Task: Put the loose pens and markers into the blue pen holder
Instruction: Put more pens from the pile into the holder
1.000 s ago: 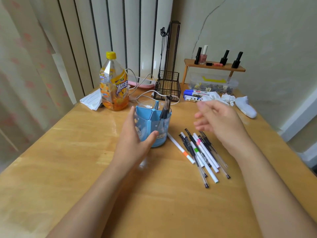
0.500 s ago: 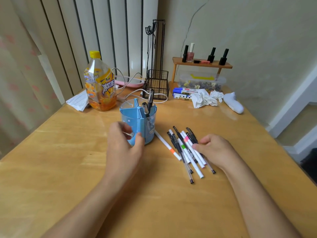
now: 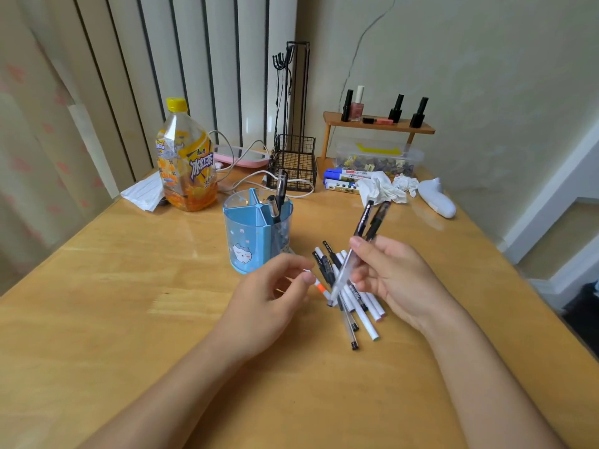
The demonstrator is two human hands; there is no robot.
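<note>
Two pens [image 3: 366,228] are gripped by the right hand [image 3: 393,280] above the pile [image 3: 351,303]; the left hand [image 3: 265,299] is held loosely open beside the holder [image 3: 256,234].

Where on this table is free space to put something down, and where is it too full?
Free: the wide near-left wood before the blue pen holder and bottle. Crowded: the loose pens between both hands, and the back edge by the wire basket.
</note>
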